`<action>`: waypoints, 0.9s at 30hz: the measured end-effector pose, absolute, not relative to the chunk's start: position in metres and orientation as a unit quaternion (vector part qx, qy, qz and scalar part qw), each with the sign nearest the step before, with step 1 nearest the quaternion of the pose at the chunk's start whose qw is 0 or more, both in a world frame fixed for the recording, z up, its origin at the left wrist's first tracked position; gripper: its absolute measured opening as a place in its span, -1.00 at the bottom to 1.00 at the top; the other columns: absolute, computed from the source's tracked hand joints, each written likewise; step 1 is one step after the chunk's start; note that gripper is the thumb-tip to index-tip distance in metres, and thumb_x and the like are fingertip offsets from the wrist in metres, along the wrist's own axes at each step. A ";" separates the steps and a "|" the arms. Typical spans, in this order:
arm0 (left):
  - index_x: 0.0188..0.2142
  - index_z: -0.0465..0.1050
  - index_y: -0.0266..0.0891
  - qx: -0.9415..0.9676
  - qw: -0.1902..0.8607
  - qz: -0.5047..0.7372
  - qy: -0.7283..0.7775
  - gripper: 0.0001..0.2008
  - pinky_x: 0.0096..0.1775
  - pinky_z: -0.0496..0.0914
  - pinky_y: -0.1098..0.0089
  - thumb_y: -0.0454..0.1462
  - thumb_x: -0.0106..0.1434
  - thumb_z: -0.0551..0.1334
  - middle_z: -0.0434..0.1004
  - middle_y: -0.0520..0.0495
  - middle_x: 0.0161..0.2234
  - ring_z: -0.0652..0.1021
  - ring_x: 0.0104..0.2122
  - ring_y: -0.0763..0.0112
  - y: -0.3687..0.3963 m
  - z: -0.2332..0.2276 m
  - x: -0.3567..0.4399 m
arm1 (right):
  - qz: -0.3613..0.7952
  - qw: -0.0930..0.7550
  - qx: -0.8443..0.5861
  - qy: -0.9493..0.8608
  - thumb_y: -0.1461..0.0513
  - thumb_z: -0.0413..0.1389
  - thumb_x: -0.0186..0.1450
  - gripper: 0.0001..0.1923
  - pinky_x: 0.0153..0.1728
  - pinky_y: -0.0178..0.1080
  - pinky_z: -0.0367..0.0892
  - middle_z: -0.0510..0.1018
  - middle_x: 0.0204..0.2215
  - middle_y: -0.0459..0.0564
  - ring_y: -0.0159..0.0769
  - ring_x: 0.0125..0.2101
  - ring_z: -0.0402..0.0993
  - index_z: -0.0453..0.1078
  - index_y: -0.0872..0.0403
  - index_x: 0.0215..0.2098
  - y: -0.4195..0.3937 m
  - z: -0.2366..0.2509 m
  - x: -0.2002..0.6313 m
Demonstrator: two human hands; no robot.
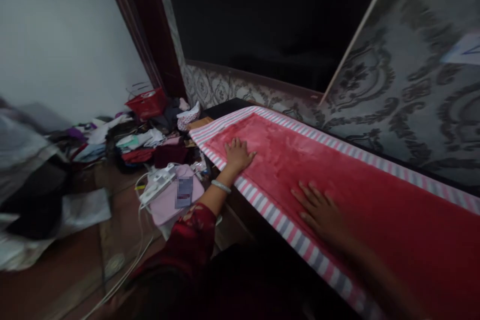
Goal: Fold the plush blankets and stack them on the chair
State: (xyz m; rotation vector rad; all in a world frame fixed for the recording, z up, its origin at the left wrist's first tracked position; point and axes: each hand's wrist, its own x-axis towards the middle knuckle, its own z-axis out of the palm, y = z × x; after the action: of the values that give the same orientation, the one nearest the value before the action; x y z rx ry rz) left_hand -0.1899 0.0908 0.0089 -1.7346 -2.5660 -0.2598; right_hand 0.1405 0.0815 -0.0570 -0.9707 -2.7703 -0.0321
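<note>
The right hand (322, 212), nearer of the two, lies flat on the red cloth (382, 200) with fingers spread; the left hand (237, 154) is farther along, also spread flat, near the cloth's far end. The hands are apart from each other and grip nothing. The cloth runs under both, its striped border (287, 227) just beside them on the near side. Faint ripples show beyond the fingers, so a light, even press with the whole palm would probably serve better than poking with fingertips. It seems wise to let one hand anchor while the other strokes outward toward the border, since pushing both the same way could drag the cloth askew. Below the left hand, well clear of the cloth, a power strip (159, 185) rests on a pink case (163, 212). Beyond the left hand lie clothes (138, 142), then a red basket (148, 103); a black screen (273, 15) rises past both hands.
</note>
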 end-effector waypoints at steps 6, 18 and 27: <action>0.36 0.18 -0.17 -0.500 0.039 -0.121 -0.857 -0.30 0.31 -0.12 -0.20 0.12 0.37 -0.04 0.04 -0.32 0.40 0.03 0.39 -0.16 0.081 -0.002 -0.209 | -0.007 0.093 -0.318 -0.943 -0.03 -0.24 0.45 -0.42 0.24 0.29 0.11 0.16 0.39 -0.02 0.06 0.37 0.03 0.11 -0.19 0.39 0.120 -0.027 0.114; 0.40 0.10 -0.11 -0.486 0.005 -0.126 -0.865 -0.26 0.31 -0.17 -0.19 0.16 0.34 -0.04 -0.01 -0.25 0.43 -0.02 0.39 -0.23 0.081 -0.007 -0.211 | -0.060 0.100 -0.344 -0.932 -0.04 -0.26 0.45 -0.39 0.22 0.38 0.04 0.07 0.42 0.04 0.13 0.39 -0.07 0.08 -0.12 0.41 0.134 -0.048 0.068; 0.40 0.07 -0.16 -0.486 0.011 -0.123 -0.865 -0.26 0.31 -0.14 -0.21 0.13 0.35 0.00 -0.07 -0.32 0.44 -0.03 0.40 -0.23 0.084 0.004 -0.209 | -0.059 0.086 -0.364 -0.926 -0.03 -0.22 0.46 -0.41 0.23 0.38 0.00 0.07 0.42 0.04 0.11 0.39 -0.08 0.10 -0.12 0.40 0.132 -0.044 0.061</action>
State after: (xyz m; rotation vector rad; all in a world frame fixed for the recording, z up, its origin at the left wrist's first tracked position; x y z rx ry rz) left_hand -0.2094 0.0837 0.0045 -1.5148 -2.6995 -0.3831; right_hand 0.0614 0.1316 -0.0443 -1.0851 -2.7589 -0.1766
